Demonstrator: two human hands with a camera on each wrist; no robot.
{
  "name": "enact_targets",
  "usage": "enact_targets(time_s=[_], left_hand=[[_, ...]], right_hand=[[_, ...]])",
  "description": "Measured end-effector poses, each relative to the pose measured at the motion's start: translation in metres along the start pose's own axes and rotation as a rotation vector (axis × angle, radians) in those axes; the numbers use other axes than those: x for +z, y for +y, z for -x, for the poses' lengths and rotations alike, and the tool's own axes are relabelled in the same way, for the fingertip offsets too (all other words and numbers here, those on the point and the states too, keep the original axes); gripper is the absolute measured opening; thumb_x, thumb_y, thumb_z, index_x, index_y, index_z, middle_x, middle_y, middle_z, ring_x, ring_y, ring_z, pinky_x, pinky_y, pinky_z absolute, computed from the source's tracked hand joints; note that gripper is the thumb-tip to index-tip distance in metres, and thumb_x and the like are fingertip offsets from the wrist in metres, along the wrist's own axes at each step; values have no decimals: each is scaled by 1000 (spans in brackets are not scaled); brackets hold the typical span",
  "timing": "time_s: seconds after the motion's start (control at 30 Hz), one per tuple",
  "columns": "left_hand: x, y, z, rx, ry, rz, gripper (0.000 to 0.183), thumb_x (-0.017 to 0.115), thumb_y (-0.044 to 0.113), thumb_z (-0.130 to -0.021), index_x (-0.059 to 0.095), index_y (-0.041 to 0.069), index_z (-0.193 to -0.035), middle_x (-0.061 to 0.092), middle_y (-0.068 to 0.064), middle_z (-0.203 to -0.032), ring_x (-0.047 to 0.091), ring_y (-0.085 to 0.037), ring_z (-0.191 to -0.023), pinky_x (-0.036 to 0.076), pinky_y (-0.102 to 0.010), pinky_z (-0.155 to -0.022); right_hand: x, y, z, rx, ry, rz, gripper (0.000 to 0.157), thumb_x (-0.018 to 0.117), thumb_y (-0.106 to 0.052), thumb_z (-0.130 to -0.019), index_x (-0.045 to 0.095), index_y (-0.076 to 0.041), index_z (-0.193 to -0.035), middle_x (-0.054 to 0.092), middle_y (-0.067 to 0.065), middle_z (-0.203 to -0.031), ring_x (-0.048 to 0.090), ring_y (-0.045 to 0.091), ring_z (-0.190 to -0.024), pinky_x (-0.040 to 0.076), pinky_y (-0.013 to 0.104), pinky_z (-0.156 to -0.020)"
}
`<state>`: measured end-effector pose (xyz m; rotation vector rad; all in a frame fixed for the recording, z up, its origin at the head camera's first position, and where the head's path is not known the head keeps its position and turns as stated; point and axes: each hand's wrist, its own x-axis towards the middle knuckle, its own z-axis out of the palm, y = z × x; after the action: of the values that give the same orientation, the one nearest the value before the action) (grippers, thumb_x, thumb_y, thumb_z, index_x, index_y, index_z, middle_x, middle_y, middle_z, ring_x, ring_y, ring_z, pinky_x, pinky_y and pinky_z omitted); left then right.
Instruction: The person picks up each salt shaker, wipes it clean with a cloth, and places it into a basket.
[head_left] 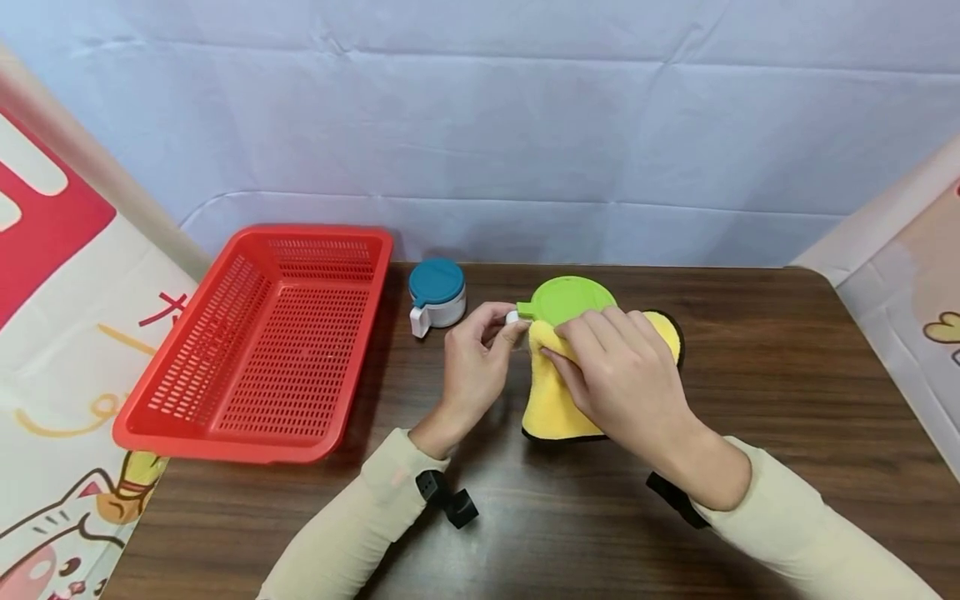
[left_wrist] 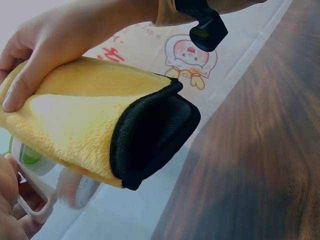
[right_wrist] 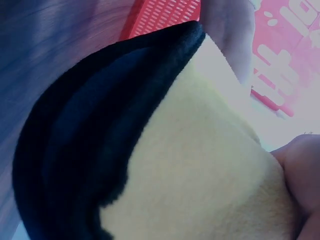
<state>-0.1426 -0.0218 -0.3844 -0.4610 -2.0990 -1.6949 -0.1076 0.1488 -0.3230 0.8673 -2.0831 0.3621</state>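
Observation:
In the head view, a seasoning jar with a bright green lid [head_left: 572, 298] and a white handle is between the two hands. My left hand [head_left: 472, 362] grips the jar by its handle [left_wrist: 44, 200], seen most clearly in the left wrist view. A folded yellow cloth [head_left: 558, 408] with black edging is pinched between the thumb and fingers of my right hand [head_left: 626, 375], close against the jar's near side. The cloth hides most of the jar's body. In the right wrist view, the cloth [right_wrist: 200, 150] fills the middle.
A second jar with a blue lid [head_left: 437, 281] stands left of the hands. Farther left, a red perforated plastic basket [head_left: 348, 358] sits on the dark wooden table [head_left: 787, 400]. A pale cloth backdrop [head_left: 487, 125] hangs behind the table.

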Motion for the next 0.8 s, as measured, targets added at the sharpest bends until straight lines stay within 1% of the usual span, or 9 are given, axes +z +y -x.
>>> enact_targets(time_s=[0.17,0.3,0.4,0.57,0.8], left_hand=[[-3,2,0,5,-15,-7,19,72,10,-94,71,-2,-108,74,-15,-102,74,-24,-91,61,-32,-77],[-5,2,0,10,-25,-13,19,73,10,-94,71,-2,-109,74,-15,-103,74,-24,-92,60,-32,-78],[-5,2,0,12,-33,-15,20,73,11,-94,71,-2,-109,74,-15,-103,74,-23,-92,60,-31,-79],[-5,1,0,13,-35,-21,18,73,10,-94,71,-1,-108,74,-14,-103,74,-23,-91,60,-32,-78],[-7,1,0,13,-39,-14,18,73,9,-93,71,-1,-108,74,-14,-102,74,-23,-91,60,-33,-78]], right_hand=[[-2,6,4,-65,9,-31,32,51,-24,-108,60,0,-89,54,8,-72,50,27,-62,40,38,-55],[-4,12,7,-130,24,-36,31,54,-22,-107,61,2,-89,53,8,-71,50,27,-61,39,36,-53],[-6,16,8,-158,24,-57,32,55,-22,-107,63,3,-89,54,8,-71,50,27,-61,36,35,-53],[-10,21,12,-159,7,-94,34,55,-26,-107,65,2,-90,57,7,-73,50,26,-61,39,36,-54],[-17,30,17,-107,-9,-165,40,55,-35,-107,67,-1,-90,58,4,-73,48,22,-61,42,37,-57]])
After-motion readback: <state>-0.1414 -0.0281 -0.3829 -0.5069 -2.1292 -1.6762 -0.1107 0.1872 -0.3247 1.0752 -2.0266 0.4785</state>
